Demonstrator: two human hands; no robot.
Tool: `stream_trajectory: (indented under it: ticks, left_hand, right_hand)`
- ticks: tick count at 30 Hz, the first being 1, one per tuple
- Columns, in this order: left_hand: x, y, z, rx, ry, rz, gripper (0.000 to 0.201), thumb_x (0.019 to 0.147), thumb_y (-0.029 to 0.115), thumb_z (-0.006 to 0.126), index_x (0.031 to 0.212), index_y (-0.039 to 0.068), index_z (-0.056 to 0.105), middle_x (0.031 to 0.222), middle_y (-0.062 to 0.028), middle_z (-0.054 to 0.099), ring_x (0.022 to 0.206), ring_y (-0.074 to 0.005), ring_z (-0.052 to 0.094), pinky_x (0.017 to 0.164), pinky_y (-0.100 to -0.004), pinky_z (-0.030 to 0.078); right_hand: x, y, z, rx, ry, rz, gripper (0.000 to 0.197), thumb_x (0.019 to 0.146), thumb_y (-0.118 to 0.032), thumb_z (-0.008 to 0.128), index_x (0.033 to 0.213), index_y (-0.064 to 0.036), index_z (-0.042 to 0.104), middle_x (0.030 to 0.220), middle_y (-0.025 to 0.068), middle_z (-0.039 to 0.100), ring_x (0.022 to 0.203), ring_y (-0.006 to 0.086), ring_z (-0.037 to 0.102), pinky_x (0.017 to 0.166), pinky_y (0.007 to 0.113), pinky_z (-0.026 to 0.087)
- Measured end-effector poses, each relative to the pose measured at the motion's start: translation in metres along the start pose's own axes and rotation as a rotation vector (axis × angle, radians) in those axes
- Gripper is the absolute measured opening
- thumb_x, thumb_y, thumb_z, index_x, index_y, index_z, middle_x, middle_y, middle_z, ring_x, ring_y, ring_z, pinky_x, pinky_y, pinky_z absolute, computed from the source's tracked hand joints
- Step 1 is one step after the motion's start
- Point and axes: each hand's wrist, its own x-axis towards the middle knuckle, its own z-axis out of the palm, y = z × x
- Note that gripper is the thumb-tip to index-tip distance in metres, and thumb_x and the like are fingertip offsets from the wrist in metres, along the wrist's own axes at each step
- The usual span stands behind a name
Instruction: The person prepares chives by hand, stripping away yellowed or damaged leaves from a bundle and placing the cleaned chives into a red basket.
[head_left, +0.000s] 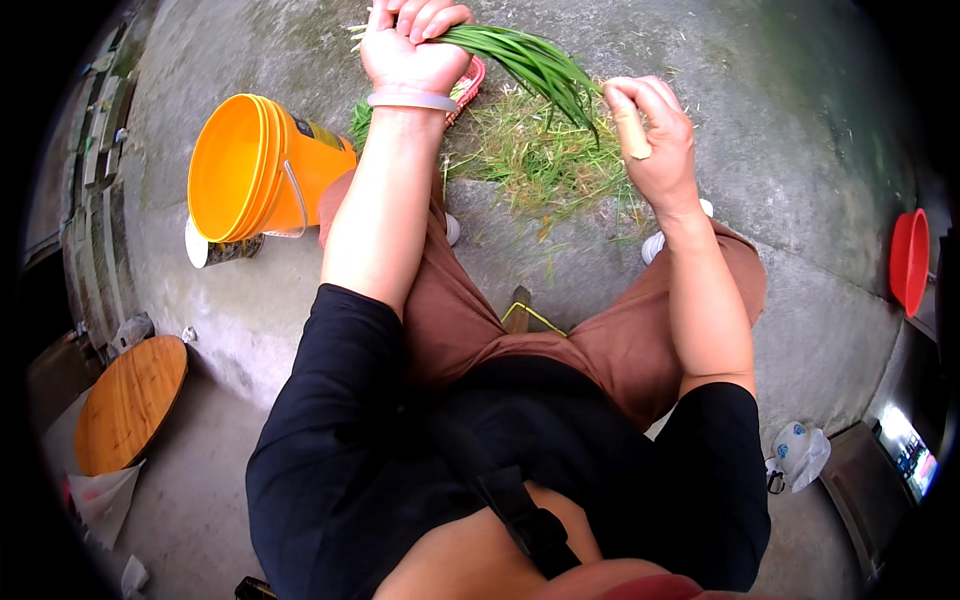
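A bunch of long green chives [530, 58] is gripped near its pale stem ends by my left hand [413, 52], its fingers wrapped round. The leaves arch to the right and droop at the tips. At those tips, my right hand [660, 140] has thumb and forefinger pinched together on the leaf ends; a pale yellowish wrap covers part of the thumb. Beneath the bunch lies a loose heap of green and straw-coloured trimmings [545, 165] on the concrete. A red plastic basket [470, 88] is partly hidden behind my left wrist, with more greens beside it.
A yellow bucket [318, 155] with a wire handle stands left of my left knee, beside a round tin [222, 250]. A round wooden tabletop [130, 405] is further left. At right are a red basin [908, 262], a plastic bag [798, 455] and a lit screen [908, 450].
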Motion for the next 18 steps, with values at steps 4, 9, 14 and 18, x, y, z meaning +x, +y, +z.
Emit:
stream_trajectory:
  ticks: [4, 9, 14, 18]
  left_hand:
    - [0.000, 0.004, -0.004, 0.837, 0.050, 0.420, 0.006, 0.071, 0.008, 0.044, 0.065, 0.010, 0.046, 0.066, -0.0074, 0.048, 0.063, -0.0198, 0.047, 0.056, -0.0273, 0.038]
    - [0.011, 0.013, -0.009, 3.306, -0.062, 1.009, 0.038, 0.089, 0.025, 0.039, 0.054, 0.012, 0.033, 0.050, 0.0004, 0.029, 0.044, -0.0115, 0.029, 0.045, -0.0242, 0.028]
    - [0.016, 0.024, -0.016, 3.820, -0.015, 0.953, 0.039, 0.087, 0.013, 0.042, 0.050, 0.012, 0.030, 0.046, 0.0022, 0.028, 0.040, -0.0085, 0.026, 0.040, -0.0219, 0.027]
    - [0.015, 0.029, -0.015, 3.733, 0.142, 1.026, 0.037, 0.083, 0.006, 0.043, 0.049, 0.012, 0.030, 0.045, 0.0023, 0.029, 0.039, -0.0068, 0.026, 0.038, -0.0194, 0.026]
  right_hand:
    - [-0.008, 0.008, 0.003, 0.273, -0.023, 0.299, 0.013, 0.090, -0.013, 0.051, 0.090, -0.0031, 0.059, 0.077, 0.0032, 0.058, 0.074, 0.0105, 0.055, 0.066, 0.027, 0.045]
    - [0.000, 0.030, -0.013, 0.874, 0.283, 0.814, 0.023, 0.092, -0.018, 0.051, 0.105, -0.0002, 0.055, 0.093, 0.0055, 0.059, 0.084, 0.0133, 0.056, 0.079, 0.030, 0.048]
    - [-0.004, 0.024, -0.003, 1.091, 0.035, 1.095, 0.059, 0.090, -0.040, 0.049, 0.130, 0.0023, 0.037, 0.126, 0.0184, 0.047, 0.112, 0.0263, 0.050, 0.095, 0.041, 0.039]
    - [-0.013, 0.010, 0.015, 1.734, -0.343, 1.048, 0.070, 0.091, -0.052, 0.036, 0.129, 0.0069, 0.036, 0.130, 0.0212, 0.043, 0.117, 0.0313, 0.046, 0.097, 0.043, 0.038]
